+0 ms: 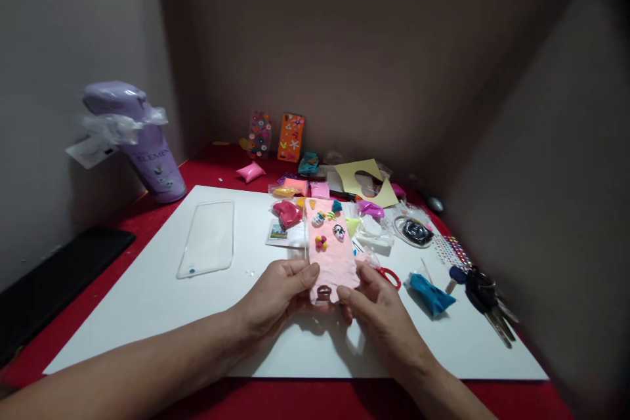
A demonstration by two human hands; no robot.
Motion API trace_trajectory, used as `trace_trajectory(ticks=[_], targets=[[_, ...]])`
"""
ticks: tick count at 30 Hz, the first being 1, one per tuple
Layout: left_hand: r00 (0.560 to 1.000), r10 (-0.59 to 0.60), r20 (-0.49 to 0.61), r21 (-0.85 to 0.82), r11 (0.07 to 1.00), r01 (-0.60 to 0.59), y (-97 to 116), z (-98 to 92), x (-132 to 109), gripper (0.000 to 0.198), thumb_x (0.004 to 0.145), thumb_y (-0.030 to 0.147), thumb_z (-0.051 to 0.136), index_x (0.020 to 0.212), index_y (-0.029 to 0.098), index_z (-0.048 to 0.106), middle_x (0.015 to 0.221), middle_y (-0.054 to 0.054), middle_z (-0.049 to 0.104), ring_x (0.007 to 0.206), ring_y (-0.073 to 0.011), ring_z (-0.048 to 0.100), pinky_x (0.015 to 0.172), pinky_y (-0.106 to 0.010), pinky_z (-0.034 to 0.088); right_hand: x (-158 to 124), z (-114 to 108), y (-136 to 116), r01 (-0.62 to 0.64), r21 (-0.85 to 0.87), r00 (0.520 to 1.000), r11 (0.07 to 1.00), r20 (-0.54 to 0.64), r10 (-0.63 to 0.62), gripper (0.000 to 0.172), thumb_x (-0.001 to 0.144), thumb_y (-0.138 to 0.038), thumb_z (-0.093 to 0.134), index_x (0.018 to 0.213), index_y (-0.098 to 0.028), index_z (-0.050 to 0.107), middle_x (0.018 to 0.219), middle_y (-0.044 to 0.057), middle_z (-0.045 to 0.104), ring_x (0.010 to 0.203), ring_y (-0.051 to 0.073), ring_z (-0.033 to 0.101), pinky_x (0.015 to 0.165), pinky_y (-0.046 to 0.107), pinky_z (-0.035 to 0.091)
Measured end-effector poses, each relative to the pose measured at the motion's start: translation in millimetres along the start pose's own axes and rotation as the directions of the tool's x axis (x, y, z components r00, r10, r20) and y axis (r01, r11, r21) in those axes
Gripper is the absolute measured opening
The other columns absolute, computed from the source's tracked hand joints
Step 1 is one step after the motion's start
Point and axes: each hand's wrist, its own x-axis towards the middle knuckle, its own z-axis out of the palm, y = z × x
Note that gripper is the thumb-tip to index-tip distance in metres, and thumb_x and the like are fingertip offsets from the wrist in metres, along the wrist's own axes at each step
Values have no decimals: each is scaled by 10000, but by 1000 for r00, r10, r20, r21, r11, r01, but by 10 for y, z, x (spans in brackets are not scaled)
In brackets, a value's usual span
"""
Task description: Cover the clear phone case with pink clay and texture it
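Between my two hands is a phone case (pixel 331 266) covered in pale pink clay, tilted up above the white sheet. Small clay shapes sit on its upper half: a red and yellow cluster, a black and white piece, a teal one and others. A brown piece marks the bottom edge. My left hand (pixel 283 285) grips the lower left side, thumb on the front. My right hand (pixel 377 302) pinches the lower right corner, its fingers partly hidden behind the case. Red-handled scissors (pixel 390 277) lie just beyond my right hand.
A clear phone case (pixel 209 239) lies on the white sheet (pixel 147 315) at left. Clay packets, including a blue packet (pixel 429 295), lie around, with keys (pixel 487 302) at right. A purple wrapped tumbler (pixel 147 144) stands back left; an orange case (pixel 291 138) leans at the wall.
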Motion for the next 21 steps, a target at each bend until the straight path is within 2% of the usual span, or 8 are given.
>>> trace_trajectory(ticks=[4, 11, 17, 21], targets=[[1000, 0, 15, -28, 1000, 1, -9, -3, 18, 288, 867, 313, 526, 895, 68, 675, 783, -123, 675, 673, -157, 620, 698, -300, 489, -3, 24, 5, 6, -25, 1000, 1000, -2, -6, 244, 810, -300, 628, 1012, -198, 537, 878, 13, 582, 690, 111, 509, 531, 209, 419], [1000, -21, 13, -42, 999, 22, 2, 22, 27, 321, 850, 363, 544, 871, 74, 682, 781, -123, 682, 624, -148, 629, 636, -268, 499, -17, 84, -24, -13, -55, 1000, 998, -24, 12, 358, 781, -330, 656, 1084, -199, 519, 911, 29, 618, 635, 108, 543, 479, 205, 407], [1000, 14, 10, -71, 997, -14, -13, 28, 24, 316, 828, 379, 572, 832, 81, 677, 753, -120, 678, 636, -167, 621, 650, -307, 494, -22, 89, -47, -29, -40, 999, 999, -21, 28, 358, 773, -366, 656, 1064, -203, 525, 909, 32, 626, 781, 168, 593, 619, 258, 473], [1000, 28, 12, -82, 996, -27, -6, 21, 26, 323, 822, 390, 576, 810, 82, 673, 716, -110, 671, 630, -170, 610, 678, -326, 482, -29, 65, -58, -29, -31, 1000, 999, -10, 29, 355, 757, -366, 663, 1046, -199, 541, 847, 25, 615, 733, 164, 578, 544, 235, 441]])
